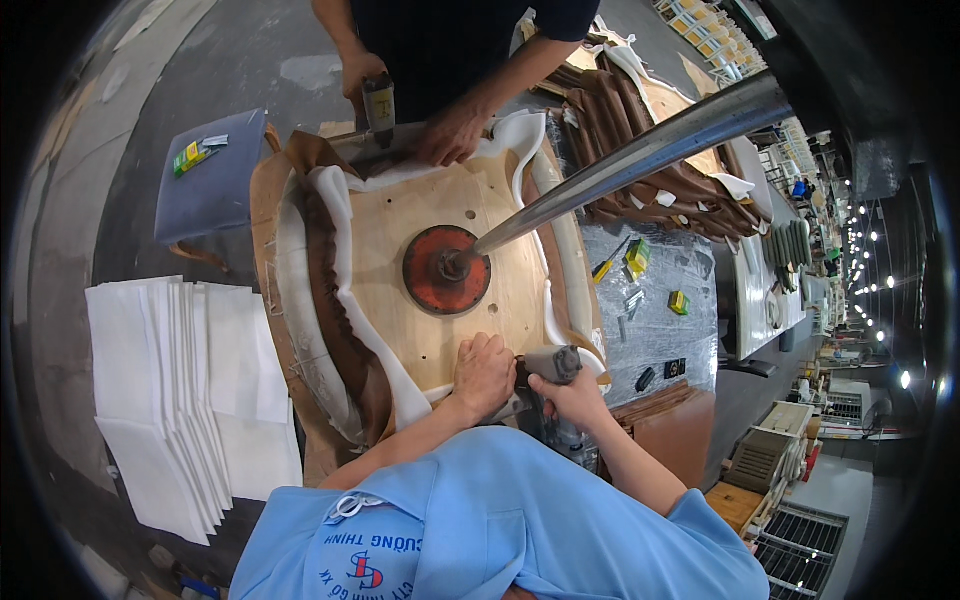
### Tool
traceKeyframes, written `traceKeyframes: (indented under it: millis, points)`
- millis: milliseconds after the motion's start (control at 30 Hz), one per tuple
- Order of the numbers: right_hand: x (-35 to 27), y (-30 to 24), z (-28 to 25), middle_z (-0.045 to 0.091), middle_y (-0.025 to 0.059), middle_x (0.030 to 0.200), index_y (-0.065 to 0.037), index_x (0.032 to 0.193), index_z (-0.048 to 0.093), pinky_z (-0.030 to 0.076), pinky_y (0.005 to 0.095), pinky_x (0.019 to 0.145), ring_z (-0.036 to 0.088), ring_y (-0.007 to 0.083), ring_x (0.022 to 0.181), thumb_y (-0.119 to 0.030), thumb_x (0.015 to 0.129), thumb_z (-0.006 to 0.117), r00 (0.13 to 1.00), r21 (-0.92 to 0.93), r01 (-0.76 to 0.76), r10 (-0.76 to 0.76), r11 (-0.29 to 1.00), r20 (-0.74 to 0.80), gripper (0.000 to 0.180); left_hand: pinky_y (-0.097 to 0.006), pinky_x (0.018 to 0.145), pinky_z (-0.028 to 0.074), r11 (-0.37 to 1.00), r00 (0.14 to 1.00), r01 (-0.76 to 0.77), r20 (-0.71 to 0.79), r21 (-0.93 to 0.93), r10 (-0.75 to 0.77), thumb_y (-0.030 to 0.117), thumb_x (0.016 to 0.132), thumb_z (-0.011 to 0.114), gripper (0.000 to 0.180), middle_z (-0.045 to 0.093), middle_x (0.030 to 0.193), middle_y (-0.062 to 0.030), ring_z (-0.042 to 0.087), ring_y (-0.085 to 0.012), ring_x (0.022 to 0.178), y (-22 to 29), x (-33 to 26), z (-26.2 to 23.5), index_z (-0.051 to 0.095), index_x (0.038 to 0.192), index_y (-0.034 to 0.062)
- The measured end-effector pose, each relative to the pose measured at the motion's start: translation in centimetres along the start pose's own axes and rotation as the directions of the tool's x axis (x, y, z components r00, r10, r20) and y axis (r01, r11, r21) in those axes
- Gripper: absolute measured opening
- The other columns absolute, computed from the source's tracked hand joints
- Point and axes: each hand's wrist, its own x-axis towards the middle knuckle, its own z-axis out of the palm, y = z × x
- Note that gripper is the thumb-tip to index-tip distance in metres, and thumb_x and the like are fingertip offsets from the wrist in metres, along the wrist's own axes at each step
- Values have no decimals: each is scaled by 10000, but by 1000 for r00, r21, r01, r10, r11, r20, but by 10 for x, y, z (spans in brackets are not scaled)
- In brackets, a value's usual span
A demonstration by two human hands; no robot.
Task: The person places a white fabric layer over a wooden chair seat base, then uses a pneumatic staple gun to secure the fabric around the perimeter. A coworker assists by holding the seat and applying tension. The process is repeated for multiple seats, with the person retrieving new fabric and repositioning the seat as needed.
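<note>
A pale plywood seat panel lies face up on a padded form, with white padding and a gathered brown cover around its rim. A red round plate on a slanted metal rod presses on its middle. My left hand is closed at the panel's near edge; what its fingers grip is hidden. My right hand is wrapped round a grey staple gun, its nose beside my left hand. Across the panel, a co-worker's hand holds another staple gun, while their other hand presses the cover.
Stacked white sheets lie at left, below a blue-grey padded stool bearing a small box. Right of the panel, a plastic-covered table holds small yellow-green boxes and brown sheets. Brown covered panels are piled at far right.
</note>
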Motion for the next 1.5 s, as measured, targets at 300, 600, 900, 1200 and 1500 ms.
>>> traceKeyframes:
  millis: [300, 600, 900, 1200, 1500]
  points:
    - [-8, 18, -2, 703, 27, 818, -14, 1253, 711, 522, 305, 532, 640, 119, 589, -183, 992, 845, 998, 58, 38, -35, 998, -45, 339, -510, 925, 430, 1000, 1000, -7, -23, 12, 8, 229, 949, 737, 171, 628, 1000, -112, 581, -341, 1054, 3, 5, 6, 736, 854, 87]
    - [-40, 68, 27, 759, 54, 1041, -91, 1545, 611, 565, 304, 609, 651, 91, 690, -91, 923, 868, 966, 256, 241, -207, 936, -154, 674, -549, 916, 549, 945, 847, 317, 426, 78, -319, 334, 1003, 762, 338, 737, 1023, -258, 706, -440, 1073, 7, -29, -70, 670, 1081, 18]
    - [-41, 62, 32, 791, 71, 1076, -118, 1521, 644, 583, 319, 622, 698, 119, 736, -123, 935, 869, 960, 194, 231, -191, 954, -204, 628, -553, 899, 574, 961, 805, 64, 554, 270, -209, 340, 960, 810, 348, 699, 1119, -221, 719, -440, 1054, -22, -65, -119, 719, 1085, 28]
    - [-47, 54, 35, 737, 36, 999, -65, 1523, 640, 554, 281, 569, 636, 94, 676, -86, 958, 846, 951, 176, 248, -205, 952, -232, 602, -554, 815, 594, 936, 788, -175, 613, 305, -52, 338, 980, 748, 336, 712, 849, -209, 737, -443, 883, -41, -66, -120, 786, 884, 18]
    - [-51, 47, 32, 755, 35, 1026, -66, 1528, 629, 548, 292, 593, 632, 94, 662, -115, 957, 862, 970, 221, 198, -158, 955, -187, 619, -537, 737, 511, 968, 922, -247, 295, -45, 249, 179, 930, 775, 247, 651, 774, -170, 657, -409, 783, -68, -78, -105, 679, 760, 27]
